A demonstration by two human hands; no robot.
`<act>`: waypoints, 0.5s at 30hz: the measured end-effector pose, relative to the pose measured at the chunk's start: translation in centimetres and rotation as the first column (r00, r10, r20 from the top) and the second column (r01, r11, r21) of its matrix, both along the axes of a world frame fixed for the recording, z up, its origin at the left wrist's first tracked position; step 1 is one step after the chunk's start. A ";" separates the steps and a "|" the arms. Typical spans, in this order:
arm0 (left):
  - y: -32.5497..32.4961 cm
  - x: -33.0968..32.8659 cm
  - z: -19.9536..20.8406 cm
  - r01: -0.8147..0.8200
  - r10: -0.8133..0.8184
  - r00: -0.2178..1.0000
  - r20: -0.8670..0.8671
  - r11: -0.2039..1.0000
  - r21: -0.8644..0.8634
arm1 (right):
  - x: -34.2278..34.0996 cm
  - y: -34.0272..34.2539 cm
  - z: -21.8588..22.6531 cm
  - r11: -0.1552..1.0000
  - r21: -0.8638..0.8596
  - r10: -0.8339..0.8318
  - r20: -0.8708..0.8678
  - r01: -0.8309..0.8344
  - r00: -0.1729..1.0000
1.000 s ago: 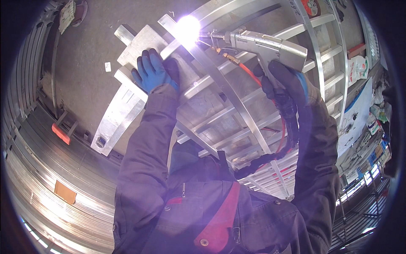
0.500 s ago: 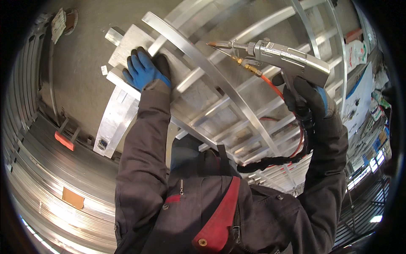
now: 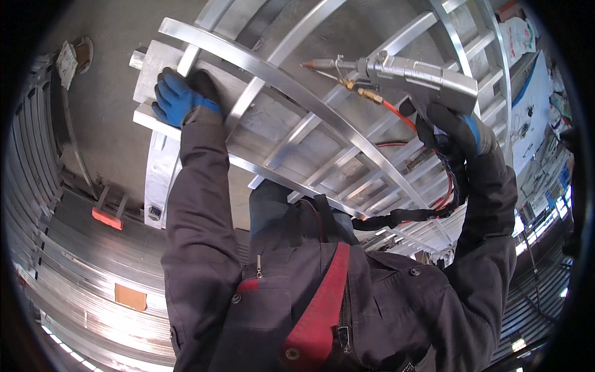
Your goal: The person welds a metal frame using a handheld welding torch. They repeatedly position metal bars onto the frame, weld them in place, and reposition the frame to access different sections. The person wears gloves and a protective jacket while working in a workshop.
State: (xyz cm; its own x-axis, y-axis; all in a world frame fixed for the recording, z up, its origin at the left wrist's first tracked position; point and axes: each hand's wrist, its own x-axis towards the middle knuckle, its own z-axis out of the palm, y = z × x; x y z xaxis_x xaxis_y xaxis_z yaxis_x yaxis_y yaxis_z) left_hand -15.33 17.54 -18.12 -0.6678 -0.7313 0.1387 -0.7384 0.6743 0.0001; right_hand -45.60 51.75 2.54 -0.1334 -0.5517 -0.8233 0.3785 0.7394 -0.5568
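My left hand, in a blue and black glove, lies on a flat bare-metal plate at one end of a silvery ladder-like frame. Its fingers are stretched out, the thumb apart from them. In my right hand, gloved too, is the grip of a grey metal welding gun. The gun is held over the frame, its pointed tip toward the left and apart from the rails. An orange hose with brass fittings runs beneath it, and a black sleeved cable trails below my right hand.
Below the plate, a narrow metal bar juts toward me. Long stacked metal profiles fill the lower left, with a brown cardboard piece on them. An orange-ended stand is near them. A white bag lies at upper right.
The frame, plate and my left hand have shifted left and slightly up in the view, as has part of the background. The welding gun stays nearly in place, still in my right hand.
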 end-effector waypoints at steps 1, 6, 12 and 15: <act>0.0 0.0 0.0 0.004 -0.004 1.000 -0.012 1.000 0.008 | 0.2 1.0 0.2 0.999 0.032 -0.016 -0.001 0.016 1.000; 0.1 0.0 -0.1 -0.013 0.015 0.999 0.034 0.999 -0.047 | 1.4 5.6 1.0 0.997 0.051 -0.067 0.036 0.065 0.997; -0.2 0.1 -0.6 -0.041 0.044 0.998 0.054 0.997 -0.062 | 2.9 8.1 0.3 0.998 0.065 -0.002 -0.026 0.004 1.000; -0.3 0.4 -1.0 -0.018 0.021 0.999 0.038 0.997 -0.071 | 3.4 8.6 -1.0 0.994 0.056 0.093 -0.071 -0.089 0.993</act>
